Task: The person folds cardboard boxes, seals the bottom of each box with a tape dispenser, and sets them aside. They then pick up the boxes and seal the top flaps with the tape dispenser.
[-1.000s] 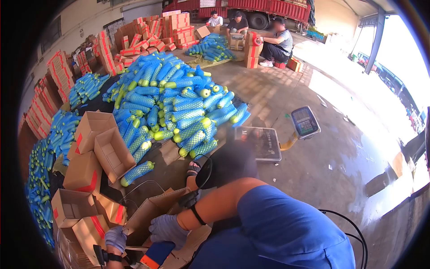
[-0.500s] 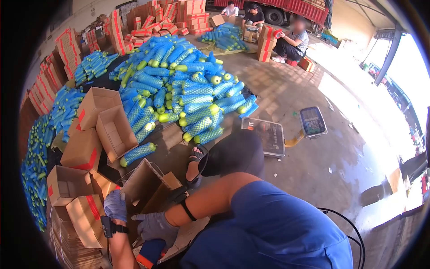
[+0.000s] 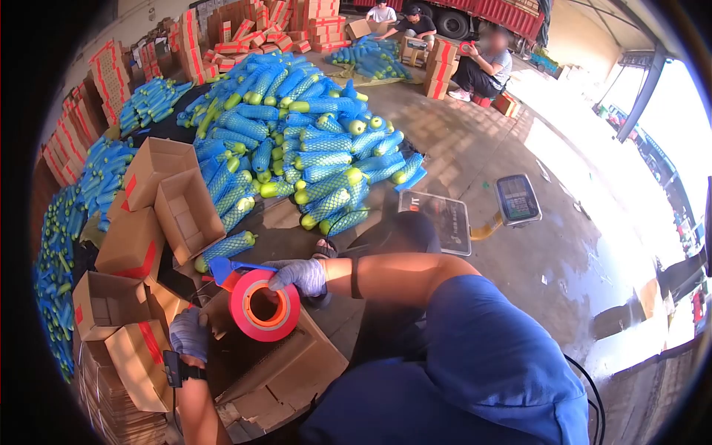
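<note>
One tape dispenser [image 3: 243, 310]: round red roll, orange core, gripped by the grey-gloved right hand [image 3: 302, 277] above an open brown cardboard carton [image 3: 293, 367]. Left hand [image 3: 190, 334], gloved: fingers curled beside carton's edge, grip unclear. One flat scale [image 3: 436, 222], lettering illegible.

One roll of tape [image 3: 243, 311], one scale [image 3: 436, 222], one truck [image 3: 493, 16], three people [image 3: 486, 68]; netted vegetables [image 3: 322, 160] and boxes [image 3: 127, 241] too many to count.
</note>
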### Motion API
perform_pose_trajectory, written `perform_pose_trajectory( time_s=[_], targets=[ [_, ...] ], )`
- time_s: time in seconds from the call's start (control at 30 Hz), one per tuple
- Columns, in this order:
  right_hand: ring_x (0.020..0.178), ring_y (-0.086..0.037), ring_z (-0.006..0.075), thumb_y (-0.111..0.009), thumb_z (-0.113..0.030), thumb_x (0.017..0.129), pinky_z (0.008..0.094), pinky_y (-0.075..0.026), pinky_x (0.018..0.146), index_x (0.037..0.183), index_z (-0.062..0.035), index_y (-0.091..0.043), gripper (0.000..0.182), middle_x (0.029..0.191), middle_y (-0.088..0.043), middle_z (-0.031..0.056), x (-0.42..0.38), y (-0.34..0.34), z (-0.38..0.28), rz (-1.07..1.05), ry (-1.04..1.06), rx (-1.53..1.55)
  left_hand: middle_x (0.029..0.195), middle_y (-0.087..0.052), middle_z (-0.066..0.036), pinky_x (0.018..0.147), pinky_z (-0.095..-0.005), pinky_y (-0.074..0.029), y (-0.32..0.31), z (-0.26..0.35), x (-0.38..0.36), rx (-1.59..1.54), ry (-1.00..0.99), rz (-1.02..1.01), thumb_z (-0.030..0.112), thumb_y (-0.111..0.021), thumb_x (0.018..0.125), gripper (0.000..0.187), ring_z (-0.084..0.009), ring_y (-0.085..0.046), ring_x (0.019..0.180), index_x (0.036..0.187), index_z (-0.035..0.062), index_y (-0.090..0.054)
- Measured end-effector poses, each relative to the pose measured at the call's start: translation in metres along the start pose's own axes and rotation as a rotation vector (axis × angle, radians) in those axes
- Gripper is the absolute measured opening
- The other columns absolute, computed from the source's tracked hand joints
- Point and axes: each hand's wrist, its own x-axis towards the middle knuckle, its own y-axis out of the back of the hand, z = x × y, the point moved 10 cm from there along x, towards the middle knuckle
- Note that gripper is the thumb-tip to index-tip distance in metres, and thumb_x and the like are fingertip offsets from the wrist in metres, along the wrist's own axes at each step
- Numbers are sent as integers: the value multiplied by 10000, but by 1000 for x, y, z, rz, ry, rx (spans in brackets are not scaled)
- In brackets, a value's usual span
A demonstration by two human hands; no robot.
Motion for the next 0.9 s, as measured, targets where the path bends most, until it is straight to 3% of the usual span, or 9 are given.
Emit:
perform_pose_trajectory(
  time_s=[0.1,0.33,0.37,0.43,0.5,0.57,0.7,0.83,0.9],
  targets=[
    [1193,-612,234,-811,-301,731,386,-477,1053,1419,-20,-452,826,1327,-605,124,16,-12,15,-61,-24,232,885,-660,-167,776,-489,-493,-6,-8,-6,74,27,-43,248,-639,849,194,-369,-633,853,893,59,-641],
    [1090,-602,209,-818,-509,734,363,-478,991,1369,-4,-482,879,1164,-614,102,53,-24,54,-10,145,-528,997,-675,-215,862,-451,-520,-66,-26,2,318,-35,-411,269,-617,893,275,-353,-663,954,1057,50,-645],
    [1117,-591,214,-819,-487,741,370,-465,1012,1387,-8,-462,880,1190,-607,101,49,-17,53,61,195,-366,997,-675,-215,862,-451,-520,-54,-29,-7,325,-34,-402,269,-617,893,275,-353,-663,954,1057,50,-645],
    [1145,-581,218,-821,-465,747,377,-453,1033,1404,-12,-442,883,1216,-601,99,48,0,56,123,233,-203,1047,-681,-241,881,-462,-522,37,-27,-44,234,-42,187,328,-591,923,428,-384,-664,984,1220,22,-622],
    [1119,-601,190,-788,-402,783,351,-496,983,1422,-24,-426,826,1221,-607,108,43,32,49,317,358,-111,1066,-693,-233,869,-493,-520,37,-79,-88,44,369,5,392,-581,939,514,-397,-669,985,1271,0,-614],
    [958,-646,158,-759,-384,808,306,-532,878,1356,-30,-475,711,1084,-645,76,46,42,53,300,320,-62,974,-674,-270,838,-502,-503,40,-73,-127,-73,600,-297,379,-548,978,426,-426,-648,947,1114,-6,-670],
    [961,-653,167,-761,-354,794,317,-543,888,1348,-14,-488,705,1073,-652,78,54,46,62,206,247,-50,943,-658,-241,771,-528,-492,37,-22,-145,-23,422,115,361,-590,951,386,-455,-614,867,1102,7,-617],
    [1082,-637,204,-764,-338,788,346,-523,964,1410,-4,-441,776,1214,-625,109,54,36,75,148,144,-61,1015,-660,-226,819,-494,-513,12,50,-127,-86,383,-389,466,-444,991,482,-407,-646,921,1051,30,-642],
    [1143,-620,215,-775,-349,775,358,-512,993,1424,-4,-428,813,1266,-609,113,53,6,58,121,145,-78,918,-672,-216,816,-491,-518,12,46,-128,-15,396,-384,469,-428,992,502,-411,-658,872,978,40,-688]
  ],
)
